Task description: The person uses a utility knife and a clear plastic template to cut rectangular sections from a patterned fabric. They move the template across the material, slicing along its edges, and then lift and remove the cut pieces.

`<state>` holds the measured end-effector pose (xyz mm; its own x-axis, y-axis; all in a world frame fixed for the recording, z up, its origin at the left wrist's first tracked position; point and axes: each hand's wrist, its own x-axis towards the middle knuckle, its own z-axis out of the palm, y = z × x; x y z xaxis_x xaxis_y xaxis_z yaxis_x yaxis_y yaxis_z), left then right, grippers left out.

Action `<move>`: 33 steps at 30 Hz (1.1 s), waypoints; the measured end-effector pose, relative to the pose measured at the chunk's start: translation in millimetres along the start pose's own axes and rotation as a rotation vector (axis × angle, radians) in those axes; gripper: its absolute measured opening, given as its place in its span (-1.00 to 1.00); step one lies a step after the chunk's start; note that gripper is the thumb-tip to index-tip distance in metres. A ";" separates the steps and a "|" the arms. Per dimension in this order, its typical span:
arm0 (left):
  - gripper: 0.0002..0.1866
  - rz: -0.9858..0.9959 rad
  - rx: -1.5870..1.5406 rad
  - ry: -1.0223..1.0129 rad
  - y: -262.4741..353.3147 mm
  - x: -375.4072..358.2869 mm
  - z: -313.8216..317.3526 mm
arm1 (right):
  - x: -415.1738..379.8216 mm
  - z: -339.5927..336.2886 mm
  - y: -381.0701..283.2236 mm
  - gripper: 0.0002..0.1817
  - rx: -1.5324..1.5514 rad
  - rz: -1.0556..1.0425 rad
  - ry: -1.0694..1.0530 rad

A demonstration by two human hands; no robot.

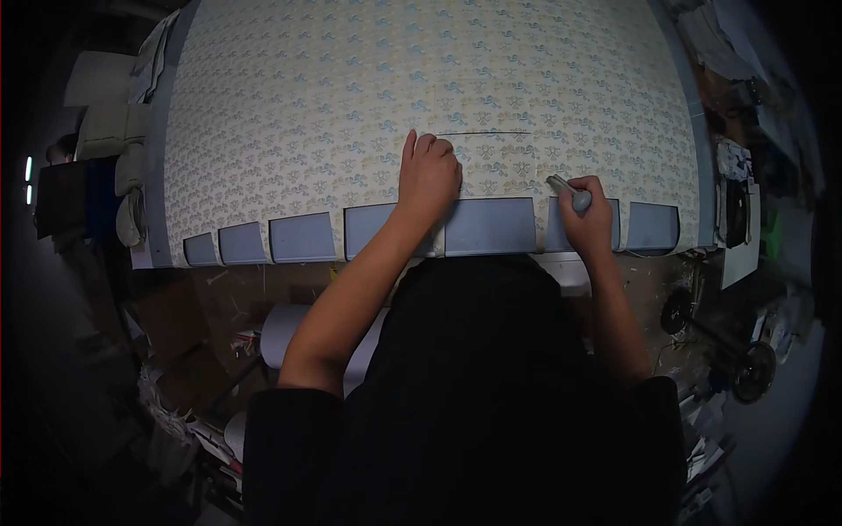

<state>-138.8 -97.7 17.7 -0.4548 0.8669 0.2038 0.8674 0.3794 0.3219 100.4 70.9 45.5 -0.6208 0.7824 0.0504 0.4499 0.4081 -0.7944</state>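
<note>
A large sheet with a cream, blue and tan floral pattern (pixel 351 96) covers the work surface before me. My left hand (pixel 430 175) rests on the sheet near its front edge, one outer finger stretched out and the others curled down. What those curled fingers hold, if anything, is hidden. From beside their tips a thin dark straight line (pixel 482 133) runs to the right across the pattern. My right hand (pixel 592 215) is closed around a small tool with a rounded grey handle (pixel 581 202). Its narrow end points up and left, over the sheet's front edge.
Along the front edge, rectangular cutouts show the blue-grey surface (pixel 489 226) beneath, with narrow patterned strips between them. Stacked padded pieces (pixel 114 131) stand to the left. A pale roll (pixel 281 331) lies under the table edge. A wheeled metal part (pixel 752 370) is at the lower right.
</note>
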 end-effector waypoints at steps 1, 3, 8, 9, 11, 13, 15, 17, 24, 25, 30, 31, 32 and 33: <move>-0.83 0.014 0.039 -0.077 -1.7 11.5 5.0 | -0.7 -2.2 -1.3 -0.76 -0.012 0.002 0.005; -0.84 0.033 0.064 -0.149 5.1 31.8 13.4 | -0.8 -3.4 -5.9 -0.76 0.012 -0.011 -0.105; -0.41 0.016 -0.037 -0.313 39.7 70.1 0.9 | 3.2 -3.9 -14.6 -0.77 -0.095 0.025 -0.210; -0.41 0.018 -0.042 -0.312 45.0 75.2 -0.8 | 4.4 -3.7 -16.4 -0.78 -0.120 0.021 -0.236; 0.00 -0.007 0.088 -0.457 54.2 83.6 -4.5 | 5.6 -1.3 -15.8 -0.78 -0.147 -0.007 -0.235; 0.08 -0.029 0.093 -0.478 55.9 88.8 -1.4 | 5.8 0.2 -14.9 -0.78 -0.177 -0.030 -0.242; 0.16 -0.054 0.098 -0.502 58.4 90.6 0.3 | 5.8 2.4 -14.9 -0.78 -0.198 -0.057 -0.256; 0.20 -0.098 0.110 -0.537 60.6 93.1 -0.9 | 5.9 2.9 -19.4 -0.79 -0.199 -0.040 -0.259; 0.28 -0.199 0.053 -0.674 63.4 99.3 -9.1 | 4.7 4.3 -23.3 -0.82 -0.203 -0.098 -0.281; 0.27 -0.198 0.040 -0.671 63.4 98.9 -9.1 | 4.3 5.0 -21.8 -0.82 -0.205 -0.097 -0.283; 0.27 -0.193 0.025 -0.654 61.4 97.9 -6.4 | 6.3 5.1 -23.6 -0.82 -0.260 -0.168 -0.306; 0.27 -0.191 0.026 -0.652 61.3 97.9 -6.0 | 6.7 4.5 -24.1 -0.82 -0.262 -0.166 -0.307; 0.27 -0.189 0.027 -0.648 61.1 98.0 -5.6 | 7.5 4.1 -24.3 -0.81 -0.271 -0.180 -0.315; 0.27 -0.190 0.026 -0.650 60.7 97.6 -4.9 | 8.3 4.1 -24.9 -0.81 -0.279 -0.195 -0.323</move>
<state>-131.5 8.4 61.6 -0.3931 0.7996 -0.4539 0.7927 0.5449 0.2734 81.4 65.3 63.2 -0.8589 0.5103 -0.0437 0.4332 0.6783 -0.5936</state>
